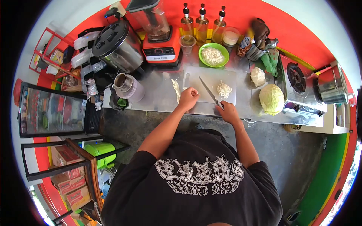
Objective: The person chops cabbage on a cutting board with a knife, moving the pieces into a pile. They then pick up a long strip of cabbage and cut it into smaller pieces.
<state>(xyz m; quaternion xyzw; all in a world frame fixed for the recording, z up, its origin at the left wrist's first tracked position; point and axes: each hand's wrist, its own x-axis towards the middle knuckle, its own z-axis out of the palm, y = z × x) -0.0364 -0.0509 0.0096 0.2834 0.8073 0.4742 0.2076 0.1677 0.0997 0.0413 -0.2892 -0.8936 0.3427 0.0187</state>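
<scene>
You stand at a steel counter [162, 94] by a bright red wall. A white cutting board [222, 77] lies on it in front of you.

Your right hand [227, 110] is wrapped tight around the handle of a knife [208, 91]. The blade points up and away across the board. Your left hand [188, 96] is curled in a loose fist at the left edge of the board. It seems to press on a pale bit of cabbage, but I cannot tell if the fingers really hold it.

A small pile of chopped cabbage [224, 89] sits on the board, just right of the blade. A big cabbage head [271, 98] waits on the counter, further right.

You look to be in the middle of chopping. For the next cut, keep your left fingertips tucked back from the blade.
</scene>
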